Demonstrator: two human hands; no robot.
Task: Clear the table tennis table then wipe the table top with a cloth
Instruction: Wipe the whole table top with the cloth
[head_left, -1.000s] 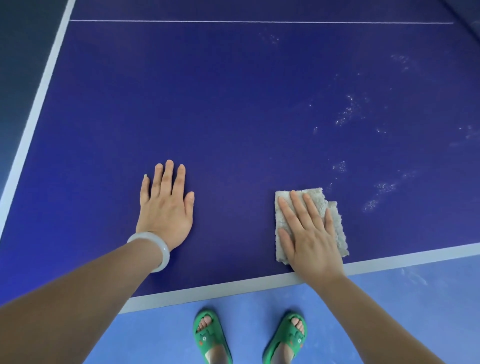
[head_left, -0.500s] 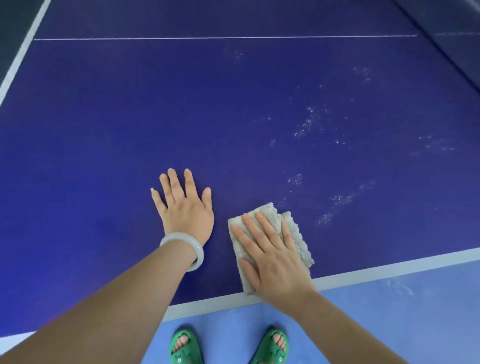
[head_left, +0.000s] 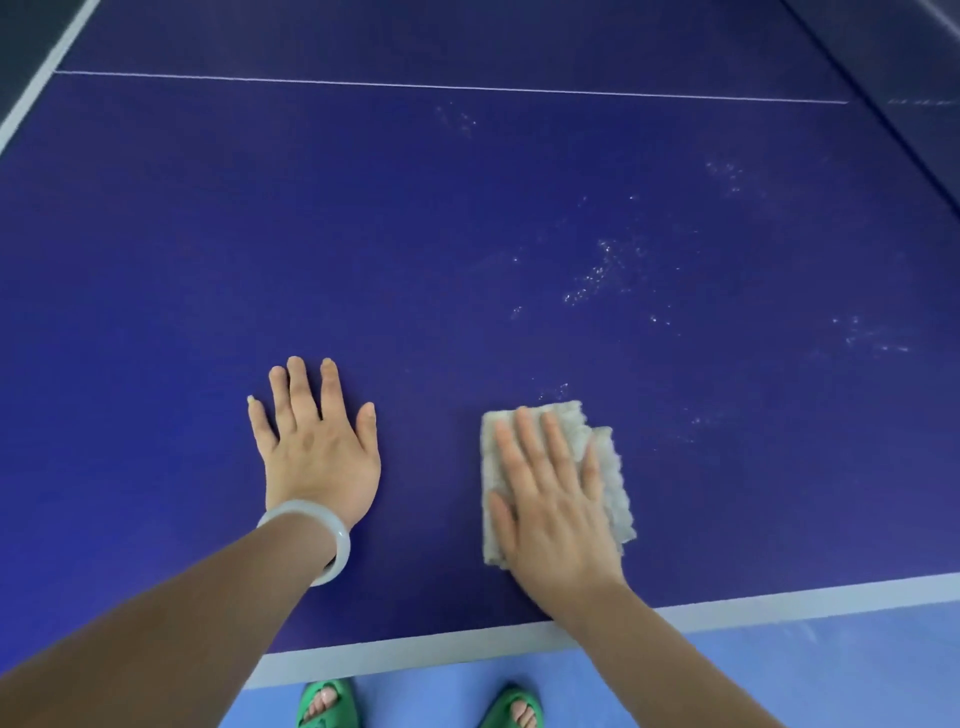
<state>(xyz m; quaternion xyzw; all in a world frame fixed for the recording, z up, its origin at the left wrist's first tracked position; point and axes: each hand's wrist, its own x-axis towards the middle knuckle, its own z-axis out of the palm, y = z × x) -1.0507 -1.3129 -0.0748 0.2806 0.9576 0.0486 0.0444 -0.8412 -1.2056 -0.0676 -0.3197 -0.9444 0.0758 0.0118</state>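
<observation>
The dark blue table tennis table top (head_left: 415, 234) fills the view, with a white line along its near edge. A folded pale grey cloth (head_left: 610, 467) lies flat on it close to that edge. My right hand (head_left: 556, 499) presses on the cloth with straight fingers and covers most of it. My left hand (head_left: 317, 452) rests flat on the bare table to the left of the cloth, fingers spread, with a white bangle on the wrist.
Whitish dusty smears (head_left: 597, 275) mark the table to the right and beyond the cloth. A thin white centre line (head_left: 452, 85) runs across the far part. Below the table edge are light blue floor (head_left: 779, 675) and my green sandals (head_left: 327, 704).
My right hand slid the cloth left toward my left hand, then back to the right. My left hand stayed flat on the table.
</observation>
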